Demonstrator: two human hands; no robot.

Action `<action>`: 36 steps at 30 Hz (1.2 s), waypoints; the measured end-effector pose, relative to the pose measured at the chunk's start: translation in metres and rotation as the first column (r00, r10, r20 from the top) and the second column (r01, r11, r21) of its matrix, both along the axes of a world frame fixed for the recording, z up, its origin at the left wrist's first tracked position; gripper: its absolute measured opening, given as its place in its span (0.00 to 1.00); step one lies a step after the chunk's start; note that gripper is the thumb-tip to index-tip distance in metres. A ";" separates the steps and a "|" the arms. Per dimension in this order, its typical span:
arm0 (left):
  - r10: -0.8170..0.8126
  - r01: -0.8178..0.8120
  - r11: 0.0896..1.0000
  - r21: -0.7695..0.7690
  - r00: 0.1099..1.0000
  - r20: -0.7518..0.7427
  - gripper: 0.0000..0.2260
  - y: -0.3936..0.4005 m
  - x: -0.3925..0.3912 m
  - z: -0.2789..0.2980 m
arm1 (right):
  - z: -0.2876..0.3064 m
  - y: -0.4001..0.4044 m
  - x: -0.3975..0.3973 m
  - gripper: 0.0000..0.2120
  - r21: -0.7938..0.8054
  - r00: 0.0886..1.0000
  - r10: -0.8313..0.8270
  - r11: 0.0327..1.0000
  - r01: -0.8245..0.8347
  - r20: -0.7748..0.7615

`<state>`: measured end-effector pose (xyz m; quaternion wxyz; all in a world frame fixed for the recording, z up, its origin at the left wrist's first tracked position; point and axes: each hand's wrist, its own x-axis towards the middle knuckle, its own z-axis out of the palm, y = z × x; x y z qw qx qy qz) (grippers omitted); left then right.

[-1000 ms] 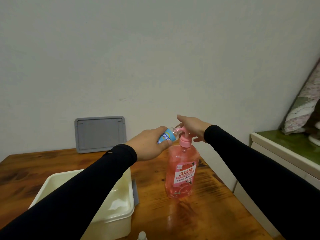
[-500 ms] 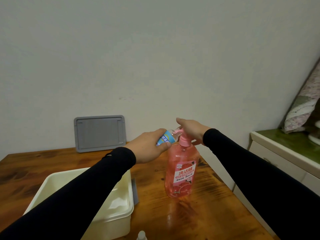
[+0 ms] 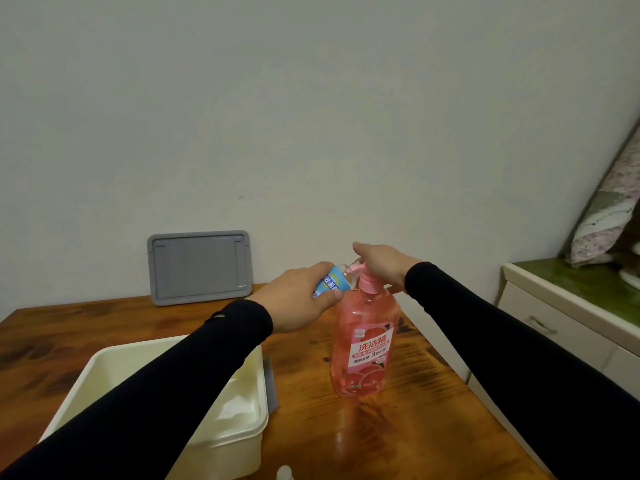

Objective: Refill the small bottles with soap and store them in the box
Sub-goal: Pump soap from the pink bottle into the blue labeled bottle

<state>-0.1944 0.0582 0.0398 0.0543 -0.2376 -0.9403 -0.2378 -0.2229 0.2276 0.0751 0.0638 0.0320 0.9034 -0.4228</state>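
My left hand (image 3: 297, 296) is closed around a small bottle (image 3: 331, 280), tilted with its clear neck at the spout of the pink soap bottle (image 3: 364, 344). My right hand (image 3: 380, 262) lies flat on the pump head, palm down, gripping nothing. The soap bottle stands upright on the table (image 3: 398, 431). The cream box (image 3: 221, 434) sits open at near left, under my left sleeve. A grey lid (image 3: 200, 266) leans against the wall behind.

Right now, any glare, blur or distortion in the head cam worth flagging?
Head view: dim, flat light; soft glare on the table in front of the pink soap bottle; wide-angle bending at the edges; small bottle label too blurred to read.
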 end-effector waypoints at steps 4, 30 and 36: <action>-0.007 0.007 1.000 0.028 1.000 0.000 0.19 0.000 0.001 0.007 | 0.009 0.001 0.001 0.27 -0.025 1.000 0.009 1.000 -0.009 -0.004; -0.027 0.027 0.994 0.107 1.000 -0.001 0.19 -0.001 -0.004 0.005 | 0.019 0.003 0.004 0.26 0.035 1.000 0.017 0.999 -0.017 0.007; -0.020 0.016 0.994 0.111 0.999 0.034 0.20 -0.001 -0.003 -0.009 | 0.001 0.000 0.000 0.24 0.043 1.000 0.028 0.999 -0.027 -0.009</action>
